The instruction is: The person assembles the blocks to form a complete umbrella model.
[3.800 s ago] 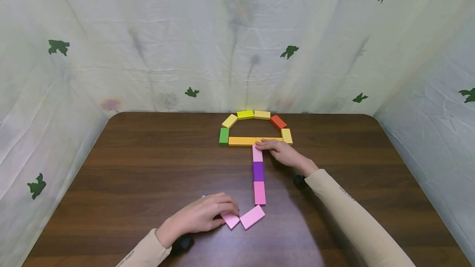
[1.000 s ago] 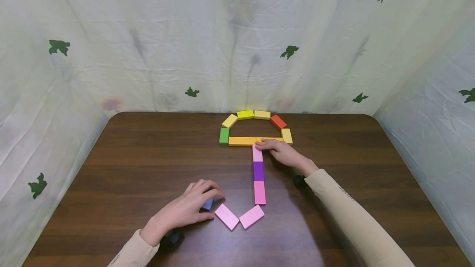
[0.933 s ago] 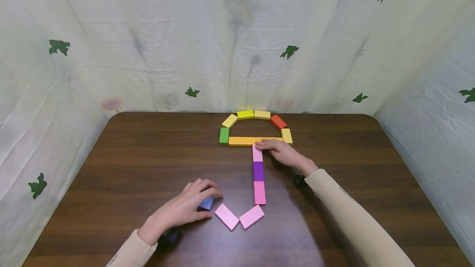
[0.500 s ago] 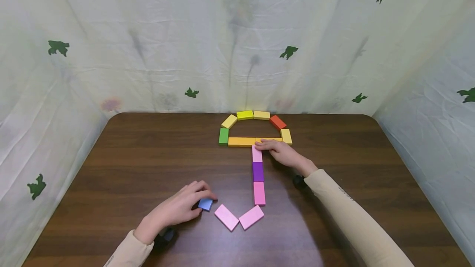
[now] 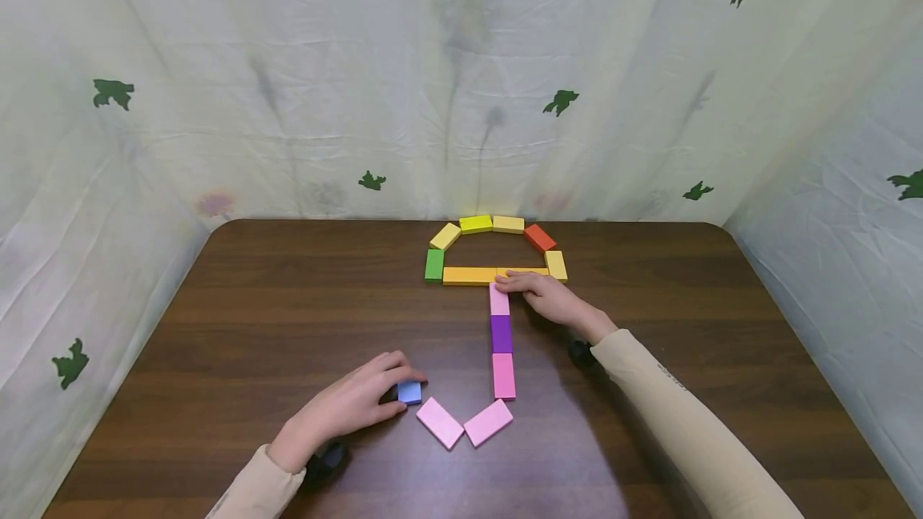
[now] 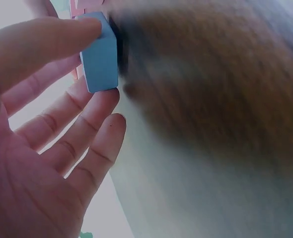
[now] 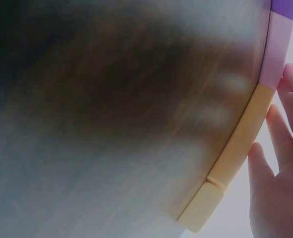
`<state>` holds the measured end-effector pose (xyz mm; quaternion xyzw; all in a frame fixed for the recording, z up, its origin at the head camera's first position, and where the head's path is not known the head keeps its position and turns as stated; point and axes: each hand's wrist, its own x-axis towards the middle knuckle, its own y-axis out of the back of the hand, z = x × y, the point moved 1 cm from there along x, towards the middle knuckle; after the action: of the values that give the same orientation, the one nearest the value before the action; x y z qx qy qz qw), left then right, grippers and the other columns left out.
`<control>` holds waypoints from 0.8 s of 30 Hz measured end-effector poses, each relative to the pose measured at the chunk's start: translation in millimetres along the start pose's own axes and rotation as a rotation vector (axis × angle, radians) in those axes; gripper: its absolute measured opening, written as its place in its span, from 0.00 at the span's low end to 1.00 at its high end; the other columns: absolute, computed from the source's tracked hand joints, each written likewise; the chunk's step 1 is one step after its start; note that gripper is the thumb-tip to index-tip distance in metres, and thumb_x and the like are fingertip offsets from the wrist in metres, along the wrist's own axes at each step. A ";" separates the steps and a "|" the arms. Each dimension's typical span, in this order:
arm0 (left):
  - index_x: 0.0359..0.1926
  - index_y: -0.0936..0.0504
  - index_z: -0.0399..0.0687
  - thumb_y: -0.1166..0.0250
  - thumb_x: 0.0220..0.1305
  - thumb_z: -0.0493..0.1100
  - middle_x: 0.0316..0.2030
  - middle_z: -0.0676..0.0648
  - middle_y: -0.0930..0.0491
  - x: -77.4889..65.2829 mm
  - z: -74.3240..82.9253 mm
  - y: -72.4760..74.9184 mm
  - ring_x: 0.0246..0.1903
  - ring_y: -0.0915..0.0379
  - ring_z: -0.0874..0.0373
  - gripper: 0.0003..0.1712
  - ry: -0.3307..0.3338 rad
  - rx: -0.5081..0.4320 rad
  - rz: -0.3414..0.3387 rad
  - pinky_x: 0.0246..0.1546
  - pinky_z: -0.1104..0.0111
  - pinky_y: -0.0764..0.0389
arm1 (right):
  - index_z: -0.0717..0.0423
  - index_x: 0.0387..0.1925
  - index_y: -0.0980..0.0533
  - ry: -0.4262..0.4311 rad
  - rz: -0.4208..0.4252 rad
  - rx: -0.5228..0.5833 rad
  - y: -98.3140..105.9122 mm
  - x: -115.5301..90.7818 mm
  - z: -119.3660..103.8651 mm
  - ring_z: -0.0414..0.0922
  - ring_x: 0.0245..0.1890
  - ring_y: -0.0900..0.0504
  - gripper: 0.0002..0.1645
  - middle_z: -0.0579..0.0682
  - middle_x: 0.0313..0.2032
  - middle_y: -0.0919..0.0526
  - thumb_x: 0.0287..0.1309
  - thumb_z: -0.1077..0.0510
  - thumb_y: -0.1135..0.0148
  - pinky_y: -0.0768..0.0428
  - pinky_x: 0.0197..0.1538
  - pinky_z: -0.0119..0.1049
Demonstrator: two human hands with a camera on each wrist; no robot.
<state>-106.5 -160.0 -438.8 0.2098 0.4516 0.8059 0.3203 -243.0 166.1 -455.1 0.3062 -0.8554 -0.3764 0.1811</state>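
My left hand (image 5: 346, 400) pinches a small blue block (image 5: 409, 392) between thumb and fingertips, just left of a slanted pink block (image 5: 441, 423). The left wrist view shows the thumb on one side of the blue block (image 6: 101, 62) and fingertips on the opposite side. A second pink block (image 5: 488, 423) slants the other way, its corner meeting the first. Above it runs an upright line of pink (image 5: 504, 376), purple (image 5: 501, 334) and light pink (image 5: 499, 301) blocks. My right hand (image 5: 551, 296) rests with extended fingers where the light pink block meets the orange block (image 7: 241, 139).
At the table's far side, an arch of green (image 5: 434, 266), yellow (image 5: 476, 224), cream (image 5: 508, 224) and red (image 5: 540, 238) blocks stands over the orange row (image 5: 469, 275). The wooden table (image 5: 288, 303) ends at a patterned cloth backdrop (image 5: 303, 102).
My left hand has left the slanted pink block, moved left to the blue block and gripped it. The blue block has since turned and shifted slightly right. My right hand stays in place.
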 end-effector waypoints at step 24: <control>0.51 0.19 0.52 0.32 0.60 0.38 0.50 0.50 0.27 5.4 1.5 -3.3 0.48 0.31 0.57 0.18 -0.130 0.037 -0.027 0.49 0.63 0.26 | 0.59 0.58 0.24 0.003 0.000 -0.002 1.7 -0.8 -3.3 0.51 0.66 0.36 0.26 0.52 0.61 0.27 0.62 0.74 0.55 0.39 0.65 0.46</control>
<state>-108.3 -154.0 -440.5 0.2612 0.4475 0.7778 0.3558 -241.3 165.8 -451.8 0.3064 -0.8549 -0.3766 0.1828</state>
